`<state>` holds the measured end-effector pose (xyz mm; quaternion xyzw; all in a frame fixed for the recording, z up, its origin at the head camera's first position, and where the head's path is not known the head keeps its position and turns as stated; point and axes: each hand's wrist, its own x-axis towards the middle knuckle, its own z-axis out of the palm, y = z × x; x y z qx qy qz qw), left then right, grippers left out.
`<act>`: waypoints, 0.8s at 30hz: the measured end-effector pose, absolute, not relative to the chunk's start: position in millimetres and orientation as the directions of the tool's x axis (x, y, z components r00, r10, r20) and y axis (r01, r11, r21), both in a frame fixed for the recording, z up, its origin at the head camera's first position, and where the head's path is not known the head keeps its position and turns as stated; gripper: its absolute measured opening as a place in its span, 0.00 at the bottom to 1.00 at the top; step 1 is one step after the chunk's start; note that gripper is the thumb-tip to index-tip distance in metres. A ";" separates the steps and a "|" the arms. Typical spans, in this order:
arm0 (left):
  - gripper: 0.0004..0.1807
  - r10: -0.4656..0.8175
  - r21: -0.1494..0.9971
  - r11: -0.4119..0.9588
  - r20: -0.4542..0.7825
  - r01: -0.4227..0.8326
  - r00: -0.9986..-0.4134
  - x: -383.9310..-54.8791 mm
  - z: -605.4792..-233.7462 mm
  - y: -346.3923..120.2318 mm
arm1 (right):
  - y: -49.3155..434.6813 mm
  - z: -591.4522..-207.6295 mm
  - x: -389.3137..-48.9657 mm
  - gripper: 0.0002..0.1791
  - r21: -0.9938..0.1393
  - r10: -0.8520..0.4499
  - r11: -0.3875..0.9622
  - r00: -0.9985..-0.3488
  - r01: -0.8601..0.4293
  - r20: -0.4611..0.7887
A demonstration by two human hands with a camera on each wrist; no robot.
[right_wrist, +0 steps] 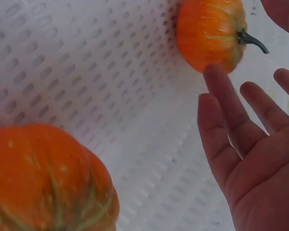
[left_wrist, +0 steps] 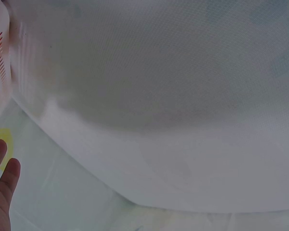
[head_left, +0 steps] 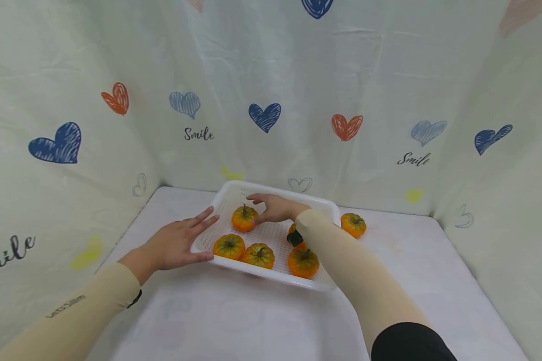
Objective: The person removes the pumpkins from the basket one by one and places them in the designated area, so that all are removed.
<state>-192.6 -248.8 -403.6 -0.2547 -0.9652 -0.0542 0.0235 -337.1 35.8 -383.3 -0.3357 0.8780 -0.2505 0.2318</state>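
A white perforated plastic basket holds several small orange-green pumpkins. My right hand is inside it, fingers spread, close beside the upper-left pumpkin. In the right wrist view a fingertip of the hand overlaps that pumpkin's edge; firm contact is unclear. Along the front wall lie a left pumpkin, a middle one and a right one. Another is mostly hidden behind my right wrist. At the basket's left end, my left hand has straight spread fingers, its thumb at the rim.
One more pumpkin sits outside the basket, by its right end. The basket stands on a white-covered table. A pale curtain printed with hearts encloses the table at the back and sides.
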 end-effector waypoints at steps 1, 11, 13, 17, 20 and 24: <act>0.52 0.491 0.094 0.863 0.073 0.496 -0.868 -192.5 -403.5 -248.6 | 34.7 -386.2 -337.7 0.43 -0.592 -0.703 0.653 -0.669 -0.472 -0.243; 0.52 0.500 0.092 0.857 0.085 0.507 -0.862 -193.8 -404.1 -248.7 | 26.6 -401.2 -341.2 0.42 -0.589 -0.687 0.673 -0.673 -0.446 -0.275; 0.52 0.501 0.094 0.856 0.086 0.508 -0.861 -193.8 -404.5 -249.0 | 23.7 -404.9 -342.0 0.42 -0.579 -0.679 0.683 -0.678 -0.445 -0.281; 0.52 0.501 0.094 0.857 0.086 0.507 -0.861 -193.6 -404.1 -248.5 | 19.7 -410.1 -341.4 0.42 -0.552 -0.674 0.697 -0.682 -0.457 -0.286; 0.51 0.502 0.096 0.855 0.098 0.510 -0.859 -193.0 -403.7 -248.5 | 17.4 -412.4 -340.2 0.43 -0.550 -0.673 0.698 -0.683 -0.459 -0.284; 0.51 0.500 0.097 0.855 0.099 0.509 -0.860 -192.7 -404.5 -249.0 | 14.7 -415.6 -339.3 0.43 -0.558 -0.678 0.692 -0.678 -0.459 -0.284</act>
